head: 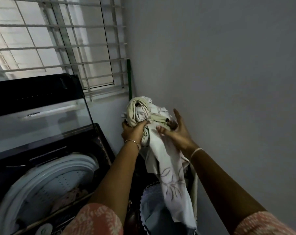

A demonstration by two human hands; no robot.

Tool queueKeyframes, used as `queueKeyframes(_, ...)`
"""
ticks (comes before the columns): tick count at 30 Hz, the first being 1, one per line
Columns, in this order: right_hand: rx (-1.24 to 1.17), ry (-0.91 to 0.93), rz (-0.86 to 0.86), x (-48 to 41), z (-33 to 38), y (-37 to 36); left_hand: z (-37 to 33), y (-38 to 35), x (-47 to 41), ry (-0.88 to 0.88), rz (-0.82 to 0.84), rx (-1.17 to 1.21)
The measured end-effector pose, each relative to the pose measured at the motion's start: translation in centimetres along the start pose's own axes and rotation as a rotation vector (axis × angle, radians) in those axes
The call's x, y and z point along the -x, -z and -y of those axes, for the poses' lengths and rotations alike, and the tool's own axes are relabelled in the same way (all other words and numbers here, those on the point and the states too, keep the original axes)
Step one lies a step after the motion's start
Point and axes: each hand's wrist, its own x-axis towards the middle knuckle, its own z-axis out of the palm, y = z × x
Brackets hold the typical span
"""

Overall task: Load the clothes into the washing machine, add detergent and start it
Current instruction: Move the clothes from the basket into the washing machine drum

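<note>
A bundle of white and cream clothes [154,133] with a faint leaf print is lifted in front of the grey wall, its tail hanging down. My left hand [132,131] grips the bundle from below, fingers curled into the fabric. My right hand [176,131] is beside it with fingers spread, the thumb touching the cloth. The top-loading washing machine [42,177] stands at the lower left with its lid [37,106] raised. Its white drum is open and a pinkish garment [71,195] lies inside.
A barred window [59,39] is behind the machine. A green pole [130,78] stands in the corner. Below the hanging cloth is a bluish laundry container [154,216] with a dark scalloped rim. The grey wall [228,82] closes the right side.
</note>
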Motion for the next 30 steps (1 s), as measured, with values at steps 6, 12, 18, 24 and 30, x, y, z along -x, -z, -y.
queueKeyframes(6, 0.546, -0.07, -0.026, 2.5, -6.1, 2.7, -0.5, -0.2, -0.2, 0.179, 0.094, 0.281)
queueKeyframes(12, 0.452, -0.105, -0.041, 2.6, -6.7, 3.4, -1.5, -0.3, 1.2, 0.408, 0.473, 0.353)
queueKeyframes(18, 0.004, -0.177, -0.241, 3.0, -6.9, 1.6, -1.7, 0.5, 0.8, 0.468, 0.53, 0.483)
queueKeyframes(24, -0.182, -0.31, -0.365, 2.2, -5.0, 1.1, -1.5, 1.7, 0.9, 0.454, 0.537, 0.587)
queueKeyframes(30, -0.545, -0.347, -0.38, 2.0, -3.0, 0.6, -0.6, 2.9, 0.5, 0.533, 0.435, 0.669)
